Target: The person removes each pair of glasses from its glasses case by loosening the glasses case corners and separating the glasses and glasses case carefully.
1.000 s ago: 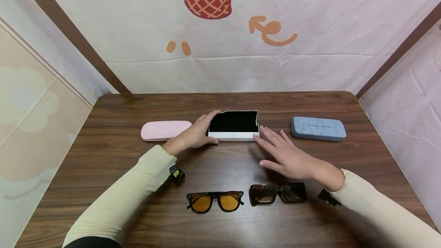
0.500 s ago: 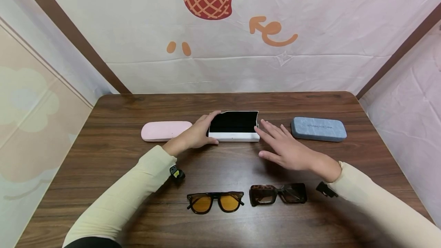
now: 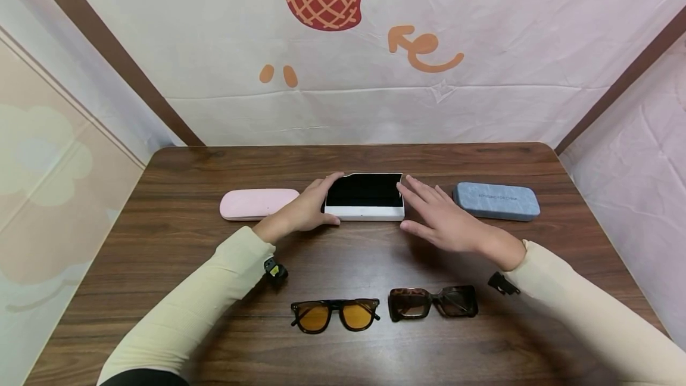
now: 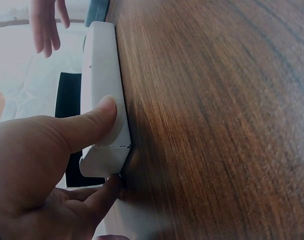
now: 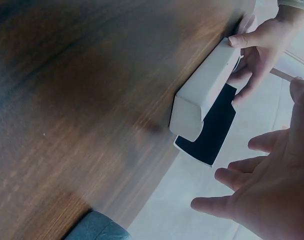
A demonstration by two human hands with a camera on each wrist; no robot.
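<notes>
Left grip (image 3: pixel 301 208) pinches white case (image 3: pixel 367 214) on tabletop (image 3: pixel 343 261), between pink case (image 3: pixel 257 202) and blue case (image 3: pixel 496 201); right grip (image 3: pixel 445 217) spread, holding nothing, near it. Could swivel if the right bumps its unheld end.

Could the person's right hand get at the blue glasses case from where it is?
Probably yes: the right hand holds nothing and is close to the blue glasses case; nothing visible lies between them or on top of it.
</notes>
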